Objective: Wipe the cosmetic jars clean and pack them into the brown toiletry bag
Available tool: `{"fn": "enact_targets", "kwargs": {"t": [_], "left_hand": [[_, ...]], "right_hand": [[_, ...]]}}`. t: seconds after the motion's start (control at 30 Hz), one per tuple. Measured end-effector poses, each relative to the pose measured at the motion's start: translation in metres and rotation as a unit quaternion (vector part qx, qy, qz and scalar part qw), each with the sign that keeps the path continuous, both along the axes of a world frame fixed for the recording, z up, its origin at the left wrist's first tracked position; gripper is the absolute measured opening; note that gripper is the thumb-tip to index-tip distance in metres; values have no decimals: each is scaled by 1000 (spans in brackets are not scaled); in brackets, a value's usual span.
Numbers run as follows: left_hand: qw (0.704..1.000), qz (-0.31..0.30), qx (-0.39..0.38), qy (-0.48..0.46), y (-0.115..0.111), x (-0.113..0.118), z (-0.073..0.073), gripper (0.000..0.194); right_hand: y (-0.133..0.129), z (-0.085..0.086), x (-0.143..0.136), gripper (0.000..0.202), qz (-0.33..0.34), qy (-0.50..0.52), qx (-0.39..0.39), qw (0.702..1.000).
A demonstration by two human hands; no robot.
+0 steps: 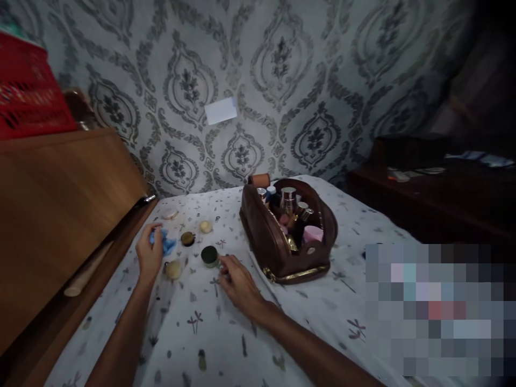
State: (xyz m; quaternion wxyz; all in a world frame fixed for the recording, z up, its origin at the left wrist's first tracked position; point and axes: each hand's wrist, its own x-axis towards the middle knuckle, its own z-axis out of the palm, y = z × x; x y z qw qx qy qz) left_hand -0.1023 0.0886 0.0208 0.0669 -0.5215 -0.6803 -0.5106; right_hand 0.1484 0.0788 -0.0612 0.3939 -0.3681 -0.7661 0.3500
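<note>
My left hand (pixel 148 251) is closed on a crumpled blue cloth (pixel 168 245), part of it bunched on the bed sheet. My right hand (pixel 239 285) has its fingers curled at the right edge of a small round container (pixel 209 256) with a dark green inside. Around them lie a brown round pot (pixel 187 238), a cream round piece (pixel 205 227), another pale yellowish one (pixel 173 270) and a flat clear disc (pixel 169 214). Right of my right hand stands an unzipped brown leather toiletry bag (pixel 262 231), filled with bottles and a pink jar (pixel 313 234).
A wooden cabinet (pixel 60 215) borders the left side, with a red plastic basket (pixel 34 88) on top. An orange-brown cylinder (pixel 259 180) stands behind the bag. Patterned wallpaper (pixel 278 59) rises at the back. A dark wooden surface (pixel 395 199) is at the right.
</note>
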Motion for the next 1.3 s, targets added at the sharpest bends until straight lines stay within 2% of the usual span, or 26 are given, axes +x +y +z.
{"fn": "enact_targets", "kwargs": {"t": [0.1,0.23,0.43,0.53,0.73,1.1,1.23,1.3], "left_hand": [[995,47,35,-75,1,-34,-2,36],[995,57,21,-84,4,-59,-19,35],[997,64,-38,-35,11,-73,-33,23],[995,64,-69,-15,18,-79,-37,26],[991,41,-121,-39,24,-89,-46,28],[986,-14,-137,-92,16,-85,-30,27],[979,5,-174,-109,16,-82,-25,27],[978,25,-188,-85,17,-85,-26,26]], "right_hand": [[0,2,1,47,7,-7,8,1000],[-1,4,2,46,12,-15,10,1000],[-1,4,2,44,9,-18,3,1000],[-2,6,3,44,12,-20,4,1000],[-3,8,3,43,13,-18,4,1000],[-5,6,1,37,-2,-46,26,999],[-8,12,3,34,0,-55,7,998],[-10,14,4,32,1,-64,3,998]]}}
